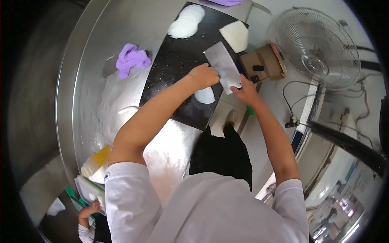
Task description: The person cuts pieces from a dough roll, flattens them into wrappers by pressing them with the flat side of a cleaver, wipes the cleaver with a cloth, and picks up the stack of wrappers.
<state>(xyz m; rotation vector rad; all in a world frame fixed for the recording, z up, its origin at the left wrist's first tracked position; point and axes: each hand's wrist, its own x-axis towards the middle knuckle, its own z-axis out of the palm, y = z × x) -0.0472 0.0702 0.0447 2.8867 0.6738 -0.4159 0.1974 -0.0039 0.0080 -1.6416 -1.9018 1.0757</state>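
Note:
My right hand [246, 93] grips a cleaver [222, 62] at its handle end, with the broad steel blade tilted across the edge of the black cutting board [172, 65]. My left hand [204, 77] is closed with curled fingers close against the blade's side; what they hold, if anything, is hidden. Just below that hand lies a thin white round slice [205, 95], partly covered. Overlapping white slices [188, 21] rest at the board's far end. A white block with angled sides [236, 35] sits at the board's far right corner.
A purple cloth [133, 60] lies on the steel table [97, 93]. Beside the board are an open cardboard box [263, 60] and a wire fan [318, 48]. A bottle of yellow liquid [96, 161] stands lower left, near another person's hand [90, 209]. Cables hang at right.

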